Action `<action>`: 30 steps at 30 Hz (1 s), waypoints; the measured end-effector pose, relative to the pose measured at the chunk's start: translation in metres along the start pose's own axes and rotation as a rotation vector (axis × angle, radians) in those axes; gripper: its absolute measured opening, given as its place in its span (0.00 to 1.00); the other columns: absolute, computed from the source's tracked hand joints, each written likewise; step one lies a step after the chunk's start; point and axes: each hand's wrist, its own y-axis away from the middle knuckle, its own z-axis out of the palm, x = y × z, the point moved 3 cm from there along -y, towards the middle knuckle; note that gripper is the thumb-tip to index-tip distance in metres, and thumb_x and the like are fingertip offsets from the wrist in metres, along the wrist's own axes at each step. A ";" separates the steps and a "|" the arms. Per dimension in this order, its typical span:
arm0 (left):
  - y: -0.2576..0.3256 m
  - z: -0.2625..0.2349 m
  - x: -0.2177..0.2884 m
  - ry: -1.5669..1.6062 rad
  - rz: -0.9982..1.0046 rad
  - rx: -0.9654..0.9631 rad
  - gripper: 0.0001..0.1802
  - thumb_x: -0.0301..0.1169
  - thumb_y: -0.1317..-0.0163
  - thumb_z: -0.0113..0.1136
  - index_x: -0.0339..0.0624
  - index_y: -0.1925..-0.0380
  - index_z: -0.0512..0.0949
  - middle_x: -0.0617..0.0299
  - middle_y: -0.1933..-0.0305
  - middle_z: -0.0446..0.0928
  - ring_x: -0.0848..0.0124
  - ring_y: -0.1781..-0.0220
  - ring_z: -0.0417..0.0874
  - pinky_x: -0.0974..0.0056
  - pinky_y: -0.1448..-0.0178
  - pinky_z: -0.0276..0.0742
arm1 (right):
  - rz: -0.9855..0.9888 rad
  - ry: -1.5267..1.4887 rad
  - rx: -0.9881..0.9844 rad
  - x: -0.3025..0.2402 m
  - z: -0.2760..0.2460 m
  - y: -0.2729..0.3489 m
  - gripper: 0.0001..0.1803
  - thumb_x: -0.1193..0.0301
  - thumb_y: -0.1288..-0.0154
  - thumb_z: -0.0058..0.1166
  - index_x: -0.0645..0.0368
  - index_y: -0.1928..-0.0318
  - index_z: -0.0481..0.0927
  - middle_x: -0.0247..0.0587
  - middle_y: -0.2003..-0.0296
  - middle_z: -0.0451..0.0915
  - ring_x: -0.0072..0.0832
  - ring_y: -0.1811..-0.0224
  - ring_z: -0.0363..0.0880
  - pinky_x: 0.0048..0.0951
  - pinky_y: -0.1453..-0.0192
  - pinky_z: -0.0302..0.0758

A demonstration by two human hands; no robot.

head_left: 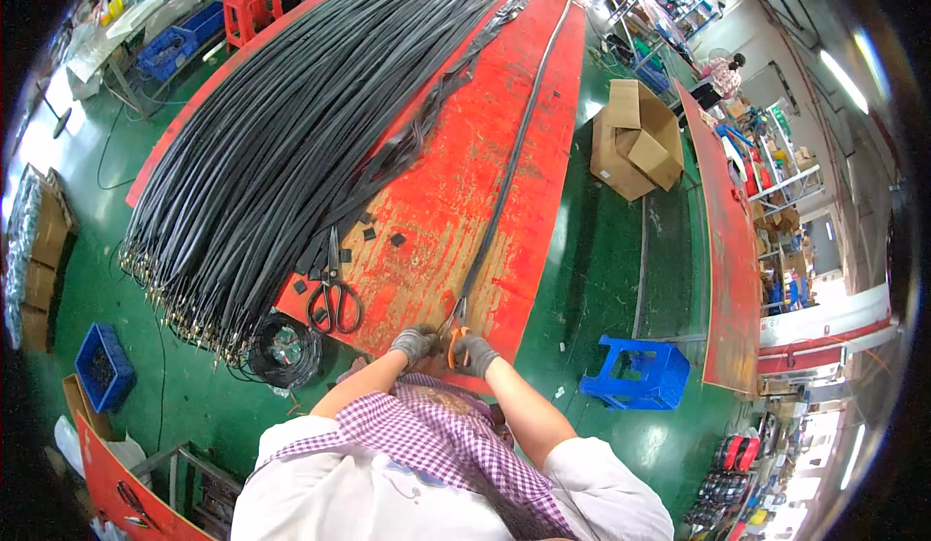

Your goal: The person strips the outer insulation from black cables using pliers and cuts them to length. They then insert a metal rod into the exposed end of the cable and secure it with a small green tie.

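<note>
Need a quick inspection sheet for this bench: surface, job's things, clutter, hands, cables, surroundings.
Surface: long red table, paint worn and scratched.
Job's things: single black cable laid along the table to the hands; orange-handled tool at its near end, between both hands.
Clutter: black scissors; small black offcuts scattered near them.
Hands: left hand and right hand gloved in grey, both at the tool; exact grip cannot be told.
Cables: large bundle of black cables on the table's left half, metal-tipped ends overhanging; coiled wire below.
Surroundings: green floor, blue stool, open cardboard box, red stool, blue crate.
</note>
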 end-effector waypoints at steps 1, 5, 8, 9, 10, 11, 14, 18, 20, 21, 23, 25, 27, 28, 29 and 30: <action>-0.001 -0.007 -0.007 -0.053 0.029 0.064 0.14 0.34 0.51 0.48 0.40 0.65 0.73 0.56 0.70 0.75 0.69 0.69 0.77 0.65 0.62 0.70 | -0.018 -0.078 0.023 -0.002 0.016 0.017 0.05 0.78 0.59 0.43 0.56 0.77 0.67 0.39 0.84 0.68 0.31 0.83 0.69 0.34 0.78 0.71; -0.008 -0.012 -0.021 -0.201 0.110 0.122 0.18 0.41 0.51 0.46 0.42 0.65 0.74 0.53 0.67 0.75 0.63 0.64 0.76 0.63 0.58 0.69 | -0.210 -0.223 0.037 -0.016 0.035 0.042 0.04 0.74 0.51 0.43 0.55 0.71 0.67 0.39 0.80 0.71 0.31 0.81 0.70 0.34 0.79 0.70; 0.004 -0.017 -0.014 -0.159 0.011 0.013 0.18 0.41 0.52 0.45 0.41 0.67 0.74 0.55 0.70 0.75 0.63 0.68 0.76 0.62 0.61 0.69 | -0.331 0.210 0.073 -0.035 0.037 -0.004 0.08 0.64 0.46 0.46 0.54 0.70 0.69 0.29 0.79 0.70 0.22 0.81 0.67 0.24 0.80 0.65; 0.014 -0.019 -0.006 -0.067 -0.023 -0.009 0.16 0.40 0.52 0.46 0.41 0.67 0.74 0.56 0.72 0.75 0.64 0.70 0.76 0.62 0.63 0.69 | -0.456 0.195 0.108 -0.047 0.049 -0.020 0.10 0.63 0.50 0.50 0.54 0.72 0.70 0.26 0.82 0.67 0.20 0.83 0.63 0.24 0.80 0.62; 0.021 -0.019 -0.005 0.022 -0.045 -0.025 0.15 0.38 0.52 0.47 0.42 0.68 0.74 0.56 0.73 0.75 0.64 0.71 0.75 0.62 0.64 0.69 | -0.448 0.483 0.231 -0.061 0.055 -0.037 0.11 0.63 0.52 0.51 0.56 0.73 0.70 0.26 0.84 0.64 0.20 0.83 0.62 0.26 0.80 0.61; 0.023 -0.016 -0.015 0.029 -0.021 -0.023 0.15 0.38 0.52 0.47 0.42 0.67 0.74 0.57 0.73 0.75 0.64 0.71 0.75 0.62 0.64 0.69 | -0.495 0.533 0.326 -0.075 0.077 -0.042 0.17 0.59 0.56 0.52 0.59 0.70 0.71 0.31 0.83 0.69 0.25 0.82 0.66 0.29 0.78 0.63; 0.029 -0.014 -0.032 -0.009 0.047 -0.033 0.14 0.37 0.51 0.48 0.43 0.65 0.72 0.58 0.71 0.75 0.65 0.69 0.74 0.62 0.62 0.68 | -0.403 1.033 0.675 -0.102 0.107 -0.060 0.31 0.52 0.60 0.51 0.64 0.60 0.69 0.50 0.71 0.73 0.37 0.68 0.73 0.34 0.66 0.68; 0.043 -0.021 -0.047 -0.087 0.066 -0.018 0.16 0.38 0.50 0.49 0.44 0.62 0.71 0.56 0.64 0.74 0.64 0.61 0.74 0.63 0.57 0.67 | -0.925 1.600 1.003 -0.098 0.172 -0.039 0.35 0.53 0.58 0.50 0.67 0.54 0.65 0.58 0.56 0.67 0.42 0.52 0.66 0.37 0.51 0.64; 0.035 -0.006 -0.063 -0.040 0.202 -0.003 0.16 0.38 0.52 0.50 0.44 0.63 0.71 0.55 0.65 0.74 0.63 0.65 0.74 0.63 0.59 0.67 | -1.449 1.708 0.767 -0.064 0.203 -0.026 0.34 0.55 0.56 0.48 0.66 0.52 0.62 0.56 0.53 0.64 0.42 0.49 0.63 0.36 0.47 0.60; 0.033 -0.003 -0.068 -0.065 0.244 -0.045 0.16 0.37 0.52 0.49 0.43 0.64 0.72 0.52 0.64 0.74 0.61 0.63 0.74 0.62 0.59 0.67 | -1.189 1.678 0.508 -0.049 0.225 -0.020 0.32 0.56 0.56 0.49 0.65 0.53 0.64 0.54 0.54 0.65 0.42 0.49 0.62 0.36 0.47 0.59; 0.034 0.003 -0.078 -0.080 0.253 -0.074 0.16 0.37 0.52 0.49 0.43 0.63 0.72 0.52 0.64 0.74 0.61 0.63 0.74 0.62 0.59 0.67 | -1.036 1.555 0.189 -0.010 0.263 -0.027 0.31 0.58 0.56 0.51 0.64 0.53 0.64 0.53 0.55 0.66 0.43 0.50 0.62 0.37 0.47 0.59; 0.042 0.011 -0.086 -0.093 0.232 -0.102 0.16 0.37 0.52 0.49 0.43 0.63 0.72 0.52 0.64 0.74 0.60 0.63 0.74 0.62 0.58 0.67 | -1.075 1.492 0.276 0.013 0.281 -0.038 0.32 0.60 0.56 0.52 0.62 0.50 0.60 0.56 0.54 0.63 0.46 0.51 0.62 0.38 0.47 0.60; 0.051 0.015 -0.098 -0.110 0.209 -0.099 0.16 0.37 0.52 0.49 0.43 0.63 0.72 0.52 0.64 0.74 0.60 0.63 0.74 0.62 0.58 0.67 | -1.012 1.468 0.427 0.025 0.294 -0.040 0.35 0.61 0.57 0.53 0.61 0.48 0.56 0.57 0.53 0.61 0.49 0.53 0.63 0.39 0.48 0.60; 0.055 0.017 -0.102 -0.126 0.199 -0.103 0.16 0.37 0.52 0.48 0.43 0.63 0.72 0.52 0.64 0.74 0.60 0.63 0.74 0.62 0.58 0.67 | -1.016 1.441 0.445 0.026 0.296 -0.045 0.37 0.62 0.58 0.54 0.60 0.47 0.55 0.58 0.53 0.60 0.50 0.54 0.63 0.39 0.48 0.61; 0.057 0.017 -0.106 -0.140 0.191 -0.111 0.16 0.37 0.52 0.48 0.43 0.63 0.72 0.51 0.64 0.73 0.60 0.62 0.74 0.62 0.58 0.67 | -1.019 1.411 0.472 0.024 0.294 -0.049 0.38 0.62 0.58 0.55 0.60 0.47 0.53 0.58 0.52 0.59 0.51 0.54 0.64 0.40 0.49 0.62; 0.059 0.019 -0.110 -0.158 0.182 -0.124 0.16 0.37 0.52 0.48 0.43 0.63 0.72 0.51 0.63 0.73 0.59 0.62 0.74 0.62 0.58 0.67 | -0.920 1.374 0.480 0.027 0.287 -0.052 0.39 0.63 0.59 0.55 0.60 0.46 0.52 0.59 0.52 0.59 0.50 0.53 0.63 0.40 0.49 0.62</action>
